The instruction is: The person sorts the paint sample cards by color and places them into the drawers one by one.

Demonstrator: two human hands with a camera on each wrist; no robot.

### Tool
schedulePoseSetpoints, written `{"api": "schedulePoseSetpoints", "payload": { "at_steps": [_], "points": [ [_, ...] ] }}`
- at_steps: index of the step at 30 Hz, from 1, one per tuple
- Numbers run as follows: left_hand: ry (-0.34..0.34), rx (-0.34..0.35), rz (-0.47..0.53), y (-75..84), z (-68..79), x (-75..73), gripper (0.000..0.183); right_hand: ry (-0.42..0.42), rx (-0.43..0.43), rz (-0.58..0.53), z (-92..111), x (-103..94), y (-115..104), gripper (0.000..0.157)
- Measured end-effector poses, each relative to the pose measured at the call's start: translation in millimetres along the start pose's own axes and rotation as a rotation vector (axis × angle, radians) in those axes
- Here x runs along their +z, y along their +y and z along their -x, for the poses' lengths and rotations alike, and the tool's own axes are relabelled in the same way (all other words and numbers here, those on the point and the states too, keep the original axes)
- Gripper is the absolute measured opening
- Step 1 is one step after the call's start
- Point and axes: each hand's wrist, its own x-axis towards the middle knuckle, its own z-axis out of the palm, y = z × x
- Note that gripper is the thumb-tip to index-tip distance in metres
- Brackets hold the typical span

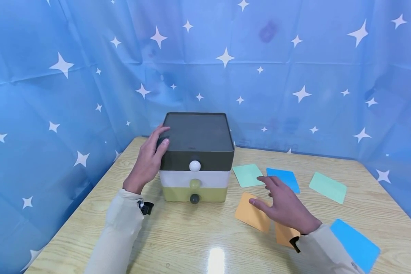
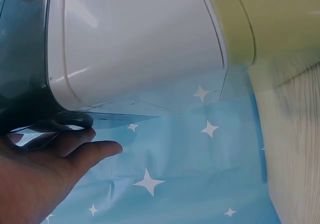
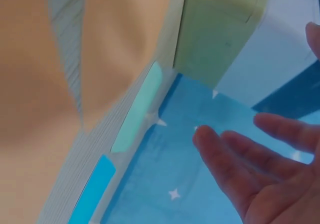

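A stacked drawer box stands on the table, with a dark grey top tier (image 1: pixel 196 160), a white middle tier (image 1: pixel 178 179) and an olive-green bottom tier (image 1: pixel 178 194). Round knobs in white (image 1: pixel 195 166), olive (image 1: pixel 195 183) and black (image 1: pixel 194 198) stick out at its front. My left hand (image 1: pixel 145 161) rests against the left side of the top tier, fingers extended at its upper edge; in the left wrist view its thumb is straight. My right hand (image 1: pixel 287 207) hovers above the paper sheets, fingers spread and loosely bent, holding nothing.
Right of the box lie two green sheets (image 1: pixel 246 176) (image 1: pixel 327 187), two blue sheets (image 1: pixel 287 179) (image 1: pixel 354 245) and two orange sheets (image 1: pixel 248 215) (image 1: pixel 284 233). A blue star-patterned cloth (image 1: pixel 205 45) surrounds the wooden table (image 1: pixel 178 243) at the back and sides.
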Motion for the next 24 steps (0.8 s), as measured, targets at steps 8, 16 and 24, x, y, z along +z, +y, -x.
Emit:
{"api": "schedulePoseSetpoints", "payload": {
  "at_steps": [8,16,24],
  "points": [
    [0.002,-0.004,-0.008,-0.2,-0.6,0.6,0.049,0.000,-0.024,-0.063,-4.4,10.4,-11.4,0.067],
    [0.004,-0.004,-0.014,0.3,-0.9,-0.4,0.049,-0.003,-0.057,-0.147,-8.5,17.6,-27.0,0.058],
    [0.003,0.007,0.017,-3.6,-0.4,-0.8,0.049,-0.052,-0.060,-0.264,-15.8,22.6,-41.3,0.055]
  ]
}}
